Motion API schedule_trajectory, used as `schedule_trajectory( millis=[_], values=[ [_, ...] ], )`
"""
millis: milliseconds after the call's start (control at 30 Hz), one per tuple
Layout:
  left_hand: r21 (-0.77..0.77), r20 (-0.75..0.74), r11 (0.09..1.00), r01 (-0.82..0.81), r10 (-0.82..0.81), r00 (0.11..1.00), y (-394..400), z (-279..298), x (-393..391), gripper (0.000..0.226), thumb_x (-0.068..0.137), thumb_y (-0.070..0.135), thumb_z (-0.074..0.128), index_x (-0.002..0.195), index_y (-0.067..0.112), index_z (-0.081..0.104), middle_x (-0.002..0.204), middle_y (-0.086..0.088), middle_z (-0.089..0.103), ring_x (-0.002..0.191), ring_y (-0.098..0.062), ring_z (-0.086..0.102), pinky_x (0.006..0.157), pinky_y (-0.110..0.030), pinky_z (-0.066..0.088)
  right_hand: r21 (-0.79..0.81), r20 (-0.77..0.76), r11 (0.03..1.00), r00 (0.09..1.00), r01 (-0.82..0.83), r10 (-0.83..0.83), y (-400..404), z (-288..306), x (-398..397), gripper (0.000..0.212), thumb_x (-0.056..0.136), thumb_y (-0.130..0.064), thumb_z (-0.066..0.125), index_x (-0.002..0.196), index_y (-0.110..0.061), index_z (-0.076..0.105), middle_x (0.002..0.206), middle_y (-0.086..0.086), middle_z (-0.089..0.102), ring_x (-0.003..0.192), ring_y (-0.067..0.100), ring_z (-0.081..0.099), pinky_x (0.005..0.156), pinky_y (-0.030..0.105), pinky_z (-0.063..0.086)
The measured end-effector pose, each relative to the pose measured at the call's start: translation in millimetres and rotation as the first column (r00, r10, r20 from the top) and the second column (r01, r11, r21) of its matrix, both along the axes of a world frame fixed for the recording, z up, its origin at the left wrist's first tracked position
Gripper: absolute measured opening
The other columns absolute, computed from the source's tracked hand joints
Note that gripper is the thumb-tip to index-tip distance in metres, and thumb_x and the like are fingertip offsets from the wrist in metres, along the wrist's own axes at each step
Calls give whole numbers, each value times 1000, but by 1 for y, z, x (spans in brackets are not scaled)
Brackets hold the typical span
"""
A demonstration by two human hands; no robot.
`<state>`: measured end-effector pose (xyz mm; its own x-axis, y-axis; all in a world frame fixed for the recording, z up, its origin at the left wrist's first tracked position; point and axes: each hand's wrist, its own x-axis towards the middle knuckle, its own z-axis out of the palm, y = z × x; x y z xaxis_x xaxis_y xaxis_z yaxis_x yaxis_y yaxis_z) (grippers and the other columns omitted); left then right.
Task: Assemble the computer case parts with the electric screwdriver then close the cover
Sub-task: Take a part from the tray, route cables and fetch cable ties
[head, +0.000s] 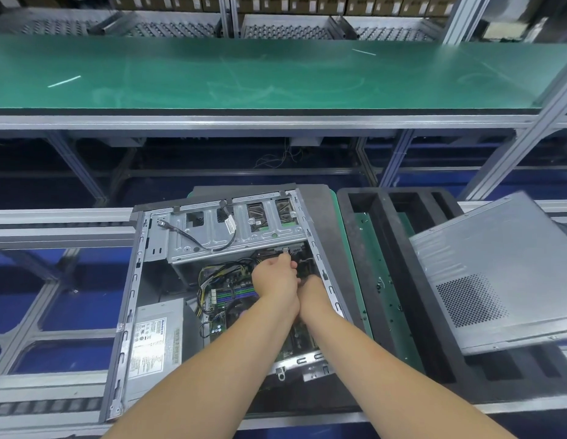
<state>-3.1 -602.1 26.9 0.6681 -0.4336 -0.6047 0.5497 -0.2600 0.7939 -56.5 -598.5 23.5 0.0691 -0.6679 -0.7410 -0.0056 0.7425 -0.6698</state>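
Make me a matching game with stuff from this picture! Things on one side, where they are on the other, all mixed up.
Things:
1. grey perforated metal side cover
2. silver power supply box with white label
3. silver metal drive cage
4. green conveyor belt

Places:
A. near-left corner inside the open computer case
B. far end inside the case
C. right of the case, on black foam
D. beyond the case, higher up

Pairs: 1-C, 2-A, 3-B, 4-D

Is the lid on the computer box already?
No, the computer case lies open with both hands inside it, and the grey side cover rests apart on the black foam tray to its right.
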Motion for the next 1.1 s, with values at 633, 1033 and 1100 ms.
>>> schedule_trajectory(
  millis=[633,1033,1100],
  values=[
    [48,207,955,293,-296,933,51,-12,74,16,102,14,48,111,17,61,88,-7,67,70,-17,66,58,-31,54,-260,28,895,923,-363,383,7,7,-2,15,104,-5,58,119,-8,61,104,13,76,84,19,74,73,39,62],
    [13,402,893,449,-416,816,61,-2,72,18,100,18,59,112,24,71,92,11,77,82,-3,73,69,-20,55,-355,-9,844,904,-402,427,8,8,-4,21,108,-13,51,117,-19,69,105,9,74,89,21,71,81,42,60],
    [-45,395,895,443,-391,831,60,4,70,12,98,17,62,106,23,70,89,6,77,74,-8,74,57,-20,54,-371,14,827,888,-422,459,8,14,0,22,108,-13,51,122,-25,64,110,10,76,97,25,76,83,44,61]
  ],
)
